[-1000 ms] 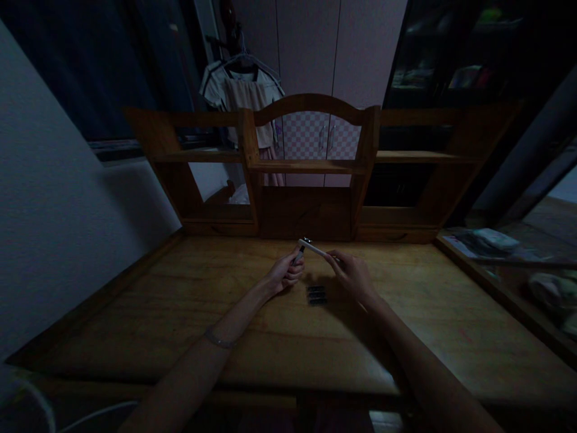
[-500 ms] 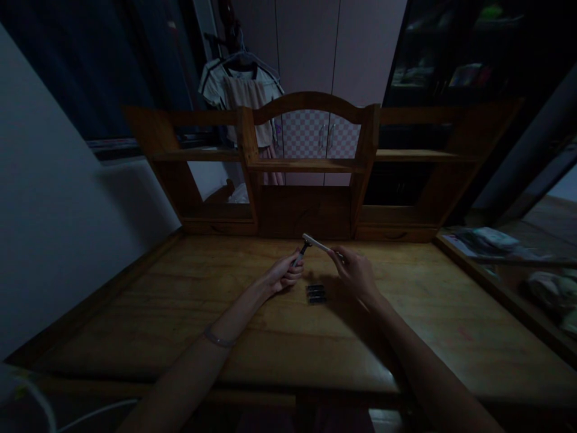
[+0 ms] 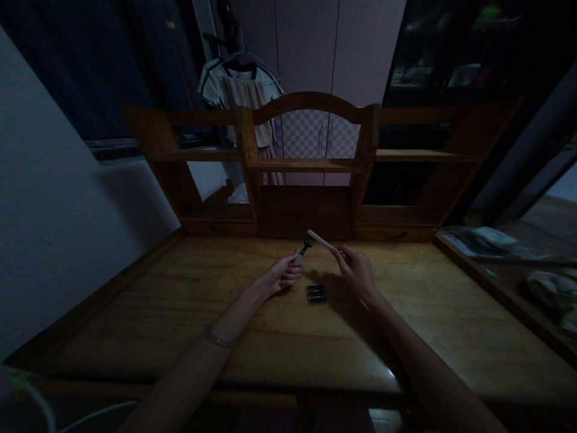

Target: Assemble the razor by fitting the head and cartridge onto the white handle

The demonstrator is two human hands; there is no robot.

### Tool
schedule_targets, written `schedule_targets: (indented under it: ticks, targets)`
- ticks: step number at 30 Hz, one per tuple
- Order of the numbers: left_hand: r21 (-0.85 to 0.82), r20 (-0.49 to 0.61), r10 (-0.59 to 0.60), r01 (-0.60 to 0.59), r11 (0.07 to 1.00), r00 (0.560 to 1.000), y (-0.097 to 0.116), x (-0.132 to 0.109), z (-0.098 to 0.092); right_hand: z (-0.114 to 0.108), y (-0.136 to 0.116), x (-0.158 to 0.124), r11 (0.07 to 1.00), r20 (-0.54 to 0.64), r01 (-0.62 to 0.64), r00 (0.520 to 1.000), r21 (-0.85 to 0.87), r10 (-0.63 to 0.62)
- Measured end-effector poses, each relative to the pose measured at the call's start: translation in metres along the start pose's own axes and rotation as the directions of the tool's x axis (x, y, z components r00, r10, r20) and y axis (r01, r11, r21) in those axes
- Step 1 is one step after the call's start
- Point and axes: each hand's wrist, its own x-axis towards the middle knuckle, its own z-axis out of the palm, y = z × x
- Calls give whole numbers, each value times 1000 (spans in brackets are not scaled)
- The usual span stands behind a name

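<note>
My left hand is closed around the grey grip of a razor, whose small black T-shaped head points up and away from me. My right hand pinches a slim white stick, shaped like a toothbrush; too little detail shows to make out bristles. Its far end hangs just above the razor's head, with a small gap between them. Below and between both hands, a small clear pack of several black razor cartridges lies on the wooden desk.
A wooden shelf unit with small drawers stands along the desk's back edge. To the left is a pale wall. Clothes on hangers hang behind the shelves. At the right, bags and papers lie beyond the desk's raised edge.
The white stick has come off the razor's head, shifting slightly right and up with my right hand. My left hand and the razor have barely moved.
</note>
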Motion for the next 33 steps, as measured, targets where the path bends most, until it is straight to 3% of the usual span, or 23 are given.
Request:
schedule_targets:
  ticks: [5,9,13,17,20,28,33]
  targets:
    - [-49,-11,2,-2,999,1000,1,2,-4,2,1,0,999,71,54,996,10,-54]
    - [-84,-18,29,-30,996,999,1,1,-4,2,1,-1,998,34,44,999,-36,-43]
    - [-75,-6,25,-25,997,1000,1,0,-4,1,0,-1,991,107,105,990,-86,-96]
    - [-71,18,25,-24,997,1000,2,0,-5,2,-2,-1,974,47,103,994,-200,-96]
    - [-64,16,17,-16,998,1000,3,0,-5,2,-2,-2,964,98,150,987,-219,-131]
    - [-20,-70,22,-23,1000,997,5,-2,1,0,0,-3,956,73,136,990,-260,-121]
    - [-8,-1,44,-44,999,999,3,-2,-1,1,1,-1,960,30,92,996,-263,-88]
